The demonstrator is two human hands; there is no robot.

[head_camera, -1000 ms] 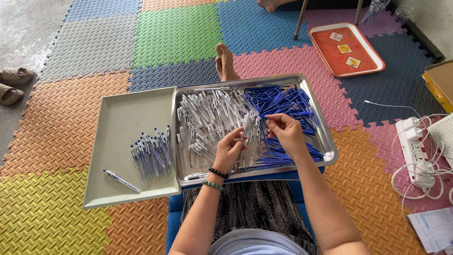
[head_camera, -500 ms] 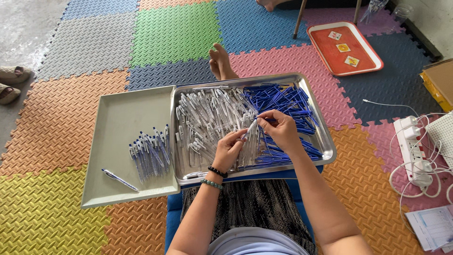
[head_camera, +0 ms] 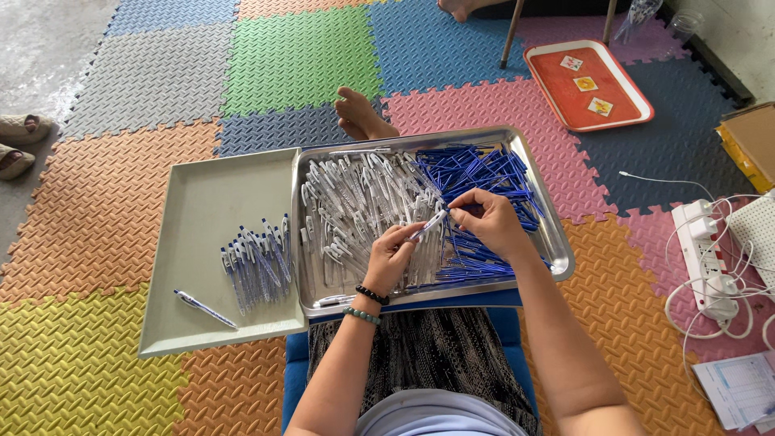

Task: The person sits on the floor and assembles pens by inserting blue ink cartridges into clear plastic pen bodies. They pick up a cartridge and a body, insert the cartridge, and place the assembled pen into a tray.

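A steel tray point(head_camera: 549, 211) rests on my lap, holding a heap of clear pen barrels point(head_camera: 355, 202) on its left and blue pen refills point(head_camera: 476, 169) on its right. My left hand point(head_camera: 391, 257) pinches one clear pen barrel point(head_camera: 426, 226) over the tray. My right hand point(head_camera: 488, 220) meets it from the right, fingers closed on a blue refill at the barrel's tip. A grey tray point(head_camera: 210, 202) lies to the left with a bunch of finished pens point(head_camera: 258, 260) and a single pen point(head_camera: 203, 308) near its front.
Coloured foam mats cover the floor. My bare foot point(head_camera: 359, 115) sticks out beyond the steel tray. A red tray point(head_camera: 622, 113) with cards sits far right, a power strip point(head_camera: 706, 254) with white cables at right, and sandals point(head_camera: 20, 141) at far left.
My right hand has lifted from the blue refill pile and moved left to meet the barrel in my left hand, and the two hands now touch.
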